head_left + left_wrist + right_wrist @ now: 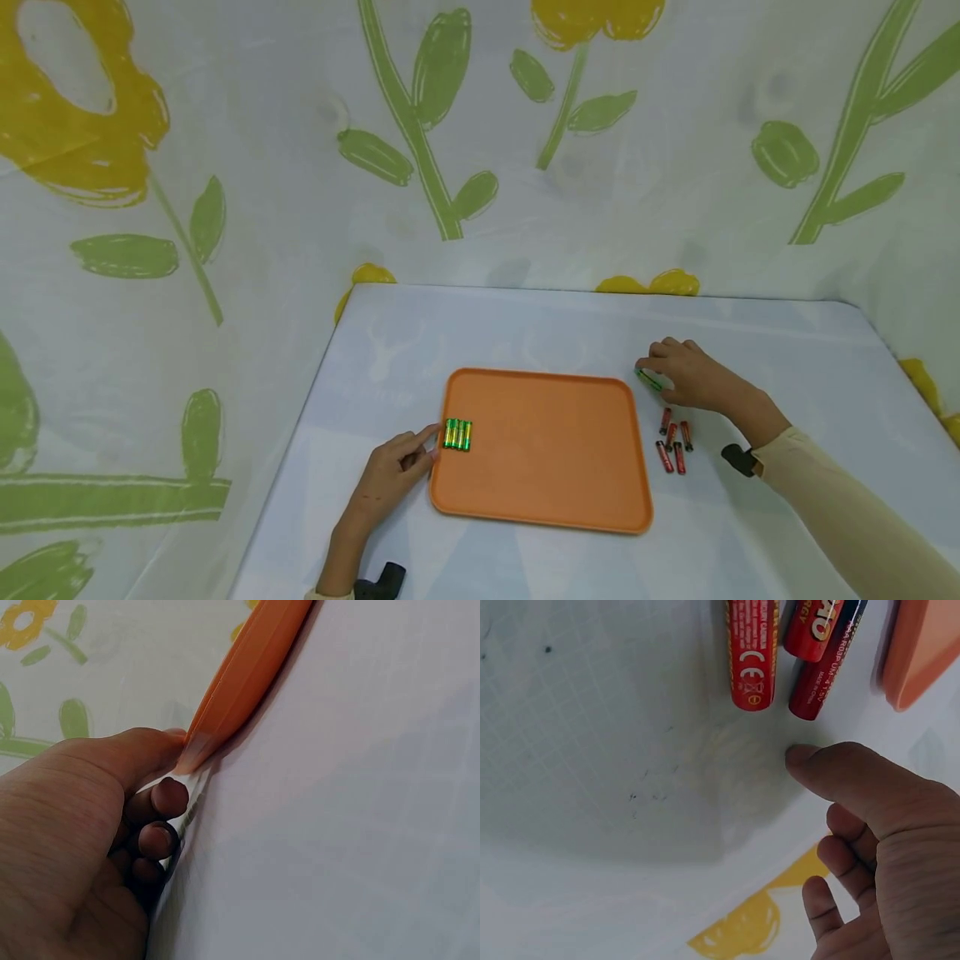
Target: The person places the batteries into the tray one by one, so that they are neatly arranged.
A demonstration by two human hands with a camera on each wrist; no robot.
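Note:
On the left part of an orange tray [540, 454], several green-and-gold batteries [457, 435] lie side by side in a row. My left hand [390, 475] is at the tray's left rim, its index finger straight and its fingertips right beside the row. In the left wrist view the thumb [154, 750] touches the orange edge while other fingers bend below it. Beyond the tray's right side, my right hand [693, 377] pinches a green battery [648, 380] between fingers and thumb. That battery is hidden in the right wrist view, where the thumb [840, 772] points left.
Several red batteries [671, 435] lie loosely grouped on the pale table [525, 325], between the tray and my right forearm. Two show their print close to the right wrist camera. A wall cloth [285, 125] with yellow flowers and green leaves rises behind the table.

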